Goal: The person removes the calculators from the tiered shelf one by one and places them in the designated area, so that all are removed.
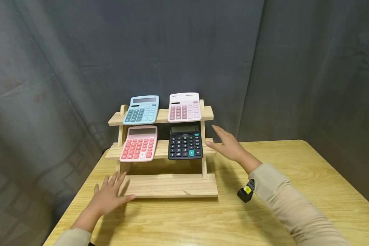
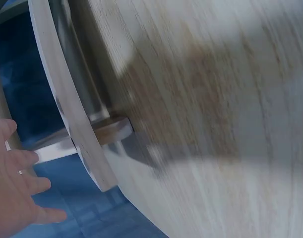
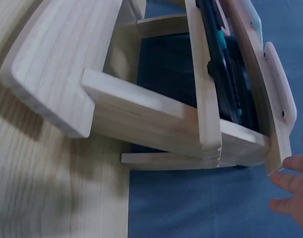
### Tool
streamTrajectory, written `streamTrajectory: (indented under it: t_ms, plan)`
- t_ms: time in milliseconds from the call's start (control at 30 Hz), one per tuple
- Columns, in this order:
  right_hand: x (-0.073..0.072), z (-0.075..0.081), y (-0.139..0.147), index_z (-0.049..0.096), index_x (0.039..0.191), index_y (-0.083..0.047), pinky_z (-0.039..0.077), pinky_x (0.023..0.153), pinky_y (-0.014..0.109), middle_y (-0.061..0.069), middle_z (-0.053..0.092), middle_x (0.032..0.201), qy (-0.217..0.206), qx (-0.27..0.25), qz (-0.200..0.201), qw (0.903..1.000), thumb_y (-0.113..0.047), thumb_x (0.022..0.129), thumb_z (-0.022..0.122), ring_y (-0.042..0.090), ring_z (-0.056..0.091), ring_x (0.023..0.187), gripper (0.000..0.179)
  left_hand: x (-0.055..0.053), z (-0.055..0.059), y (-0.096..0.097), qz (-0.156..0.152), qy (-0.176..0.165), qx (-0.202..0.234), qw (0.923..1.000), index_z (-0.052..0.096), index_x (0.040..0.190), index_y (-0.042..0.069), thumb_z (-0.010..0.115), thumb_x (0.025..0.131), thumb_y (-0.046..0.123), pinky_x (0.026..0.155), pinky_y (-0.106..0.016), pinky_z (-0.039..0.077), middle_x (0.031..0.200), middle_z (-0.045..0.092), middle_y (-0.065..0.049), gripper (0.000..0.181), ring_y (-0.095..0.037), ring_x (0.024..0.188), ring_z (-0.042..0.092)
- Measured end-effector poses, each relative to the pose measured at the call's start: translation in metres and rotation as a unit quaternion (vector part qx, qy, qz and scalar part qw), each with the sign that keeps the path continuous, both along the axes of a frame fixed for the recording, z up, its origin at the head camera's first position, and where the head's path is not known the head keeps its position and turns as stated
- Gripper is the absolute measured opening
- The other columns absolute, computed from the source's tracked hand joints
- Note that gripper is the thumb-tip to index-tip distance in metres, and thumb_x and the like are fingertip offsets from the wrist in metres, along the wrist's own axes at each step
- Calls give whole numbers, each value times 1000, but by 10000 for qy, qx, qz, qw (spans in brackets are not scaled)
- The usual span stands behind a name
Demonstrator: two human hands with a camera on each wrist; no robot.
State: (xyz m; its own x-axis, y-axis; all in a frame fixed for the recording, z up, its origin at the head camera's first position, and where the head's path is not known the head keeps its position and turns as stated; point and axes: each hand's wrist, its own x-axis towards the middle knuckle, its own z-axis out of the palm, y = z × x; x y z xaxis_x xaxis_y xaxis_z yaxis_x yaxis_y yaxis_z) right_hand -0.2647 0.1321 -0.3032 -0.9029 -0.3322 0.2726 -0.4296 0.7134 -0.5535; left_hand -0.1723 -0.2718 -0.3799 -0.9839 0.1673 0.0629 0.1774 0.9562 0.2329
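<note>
A three-tier wooden rack stands on the table. On its top shelf lean a blue calculator and a pale pink calculator. The middle shelf bears a pink calculator with coral keys and a black calculator. My left hand is spread beside the left end of the bottom shelf, holding nothing; whether it touches the wood I cannot tell. My right hand, fingers extended, hovers by the rack's right side near the black calculator. In the right wrist view its fingers appear close to a shelf end.
The wooden table extends in front of the rack and to its right. A grey curtain hangs behind and along both sides. On the right sleeve sits a small black wrist device.
</note>
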Motion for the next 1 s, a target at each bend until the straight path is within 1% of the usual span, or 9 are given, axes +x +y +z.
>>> streamTrajectory:
  t_ms: [100,233,367,533,700,800,1000]
  plan:
    - [-2,2,-3,15,138,-5,18,99,48,18,18,140,-120,-194,-4,9997,-45,84,48,34,18,126,75,-1,0,-3,35,-29,49,10000,20,138,8,50,73,62,79,-72,5,137,14,-27,89,-54,118,10]
    - [-7,7,-4,16,139,-7,20,98,48,16,19,140,-226,-483,-102,9985,-49,84,46,33,20,125,75,-5,1,-7,54,24,118,9999,19,138,7,50,74,61,80,-72,7,136,15,-29,89,-55,117,11]
    - [-13,10,-6,17,138,-7,24,96,48,19,24,137,-350,-911,-171,9951,-44,85,47,34,26,123,71,-8,3,-9,81,-9,277,9996,17,139,6,51,75,58,79,-72,8,136,15,-30,89,-55,117,10]
    - [-18,11,-13,18,138,-8,28,94,48,20,26,136,-606,-1525,-120,9864,-38,87,48,33,29,122,67,-8,-1,-12,174,-97,380,9991,12,139,4,51,75,58,80,-71,10,135,13,-32,92,-55,116,11]
    - [-21,11,-22,18,138,-8,27,96,44,19,28,135,-747,-1915,-43,9786,-43,86,47,31,30,121,69,-8,-4,-17,194,-164,641,9976,9,138,2,52,76,55,80,-71,11,135,12,-33,93,-55,117,11]
    - [-23,14,-27,20,138,-7,29,96,41,18,31,134,-770,-2179,-50,9729,-43,86,48,29,32,120,69,-9,-5,-20,175,-233,820,9962,8,138,0,53,77,53,80,-71,12,135,11,-34,93,-53,118,11]
    - [-30,17,-34,24,135,-2,30,96,39,18,37,130,-666,-2675,-102,9612,-35,86,50,28,35,119,65,-12,-10,-25,167,-404,1125,9927,6,136,-6,56,76,49,84,-67,15,134,9,-34,95,-50,119,12]
